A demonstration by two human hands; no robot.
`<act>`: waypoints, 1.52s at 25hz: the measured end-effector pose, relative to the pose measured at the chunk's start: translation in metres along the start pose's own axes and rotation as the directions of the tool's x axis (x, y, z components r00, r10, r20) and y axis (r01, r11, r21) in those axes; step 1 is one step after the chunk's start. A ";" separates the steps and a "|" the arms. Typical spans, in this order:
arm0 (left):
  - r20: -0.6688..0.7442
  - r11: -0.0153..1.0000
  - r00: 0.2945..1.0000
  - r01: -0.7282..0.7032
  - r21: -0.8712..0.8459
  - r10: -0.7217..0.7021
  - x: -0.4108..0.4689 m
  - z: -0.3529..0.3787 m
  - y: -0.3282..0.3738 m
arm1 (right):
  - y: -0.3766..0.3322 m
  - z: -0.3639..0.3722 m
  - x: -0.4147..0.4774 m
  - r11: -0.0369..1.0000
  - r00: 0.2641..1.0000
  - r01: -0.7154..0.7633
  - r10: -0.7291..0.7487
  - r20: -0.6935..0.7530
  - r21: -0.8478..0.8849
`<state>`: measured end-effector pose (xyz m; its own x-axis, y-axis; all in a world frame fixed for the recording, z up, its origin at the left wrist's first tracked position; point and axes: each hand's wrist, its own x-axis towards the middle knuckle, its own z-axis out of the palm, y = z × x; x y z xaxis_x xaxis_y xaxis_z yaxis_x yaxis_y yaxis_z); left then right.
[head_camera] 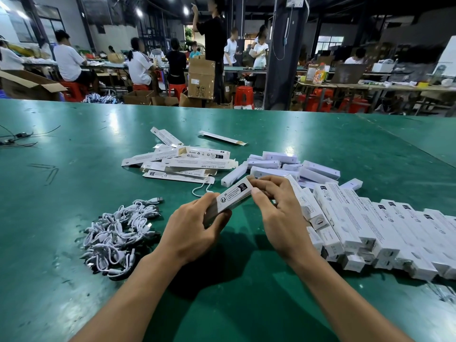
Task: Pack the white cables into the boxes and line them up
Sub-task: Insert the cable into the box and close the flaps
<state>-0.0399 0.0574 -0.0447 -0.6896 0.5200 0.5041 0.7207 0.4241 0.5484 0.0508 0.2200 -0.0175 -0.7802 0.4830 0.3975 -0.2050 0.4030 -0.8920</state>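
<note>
I hold one long white box (232,196) above the green table (74,149), tilted up to the right. My left hand (195,233) grips its lower end, fingers curled round it. My right hand (278,213) pinches its upper end with thumb and fingertips. A heap of coiled white cables (118,233) lies to the left of my left hand. One loose white cable (202,190) lies just beyond the box. Flat, unfolded boxes (182,164) are piled further back. A row of boxes (385,233) lies side by side on the right.
Small white boxes (283,166) lie in a loose pile behind my right hand. Dark wires (17,139) sit at the table's far left. Beyond the far edge, people sit at benches among cardboard cartons (201,77) and red stools.
</note>
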 end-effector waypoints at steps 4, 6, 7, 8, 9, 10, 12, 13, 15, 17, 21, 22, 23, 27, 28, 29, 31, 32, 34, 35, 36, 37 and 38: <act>-0.021 0.995 0.999 0.039 -0.092 -0.041 0.001 0.000 0.002 | 0.000 0.002 -0.001 0.992 0.987 0.122 -0.123 -0.101 -0.020; -0.018 0.991 0.999 0.046 -0.125 -0.049 0.001 0.000 0.002 | 0.001 0.001 -0.001 0.993 0.981 0.119 -0.116 -0.157 0.012; -0.016 0.990 0.999 0.046 -0.135 -0.049 0.000 0.000 0.002 | 0.002 0.001 -0.001 0.992 0.976 0.126 -0.121 -0.180 0.016; -0.017 0.989 0.999 0.045 -0.142 -0.048 0.000 0.000 0.002 | 0.003 0.001 -0.002 0.990 0.970 0.143 -0.139 -0.199 0.003; -0.021 0.988 0.999 0.042 -0.147 -0.046 0.000 0.000 0.002 | 0.004 0.002 -0.002 0.987 0.964 0.163 -0.163 -0.211 -0.019; -0.030 0.988 0.999 0.038 -0.149 -0.043 0.000 0.000 0.002 | 0.004 0.002 -0.002 0.982 0.958 0.185 -0.190 -0.215 -0.042; -0.052 0.988 0.998 0.023 -0.156 -0.031 0.000 -0.001 0.002 | 0.004 0.002 -0.002 0.969 0.951 0.231 -0.244 -0.187 -0.089; -0.061 0.987 0.998 0.013 -0.162 -0.023 0.000 -0.002 0.002 | 0.004 0.001 -0.002 0.964 0.952 0.246 -0.260 -0.160 -0.106; -0.073 0.987 0.997 -0.005 -0.159 -0.007 0.000 -0.002 0.001 | 0.005 0.002 -0.003 0.961 0.958 0.246 -0.261 -0.119 -0.128; -0.074 0.990 0.997 -0.011 -0.140 0.000 0.001 -0.003 0.000 | 0.006 0.002 -0.004 0.966 0.964 0.230 -0.242 -0.106 -0.113; -0.049 0.994 0.999 0.015 -0.110 -0.020 0.001 -0.003 0.001 | 0.005 0.002 -0.004 0.976 0.966 0.212 -0.217 -0.140 -0.054; -0.038 0.993 0.999 0.025 -0.118 -0.030 0.001 -0.003 0.002 | 0.005 0.002 -0.005 0.968 0.959 0.234 -0.245 -0.146 -0.088; -0.030 0.992 0.999 0.032 -0.119 -0.036 0.001 -0.003 0.002 | 0.005 0.003 -0.006 0.955 0.947 0.262 -0.283 -0.151 -0.141; -0.025 0.993 0.998 0.046 -0.106 -0.049 0.000 -0.002 0.008 | 0.005 0.008 -0.010 0.956 0.945 0.242 -0.271 -0.185 -0.164; -0.035 0.993 0.998 0.047 -0.104 -0.051 -0.001 -0.002 0.008 | 0.004 0.009 -0.010 0.975 0.960 0.193 -0.211 -0.182 -0.114; -0.047 0.994 0.998 0.045 -0.096 -0.049 -0.001 -0.002 0.010 | 0.003 0.010 -0.011 0.991 0.978 0.124 -0.130 -0.165 -0.041; -0.078 0.999 0.997 0.025 -0.031 -0.027 -0.001 -0.002 0.012 | 0.003 0.012 -0.011 0.995 0.993 -0.002 0.014 -0.119 0.100; -0.097 0.999 0.995 0.011 0.032 -0.008 -0.001 -0.003 0.011 | 0.003 0.013 -0.011 0.989 0.993 -0.036 0.052 -0.106 0.143; -0.114 0.990 0.993 -0.001 0.139 0.017 0.000 -0.003 0.010 | 0.003 0.013 -0.009 0.972 0.989 -0.095 0.117 -0.094 0.215; -0.105 0.988 0.994 0.009 0.152 0.007 0.001 -0.003 0.010 | 0.004 0.012 -0.008 0.963 0.986 -0.113 0.138 -0.092 0.244; -0.090 0.990 0.996 0.024 0.141 -0.011 0.001 -0.003 0.010 | 0.005 0.011 -0.007 0.963 0.986 -0.109 0.136 -0.097 0.246; -0.073 0.991 0.997 0.038 0.127 -0.029 0.002 -0.003 0.011 | 0.006 0.010 -0.007 0.974 0.988 -0.083 0.109 -0.113 0.213; -0.061 0.992 0.997 0.046 0.118 -0.039 0.002 -0.003 0.011 | 0.007 0.009 -0.008 0.988 0.989 -0.044 0.064 -0.134 0.146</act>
<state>-0.0338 0.0611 -0.0357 -0.7199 0.4568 0.5225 0.6919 0.5316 0.4886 0.0499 0.2118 -0.0288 -0.7055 0.6076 0.3648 -0.2546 0.2631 -0.9306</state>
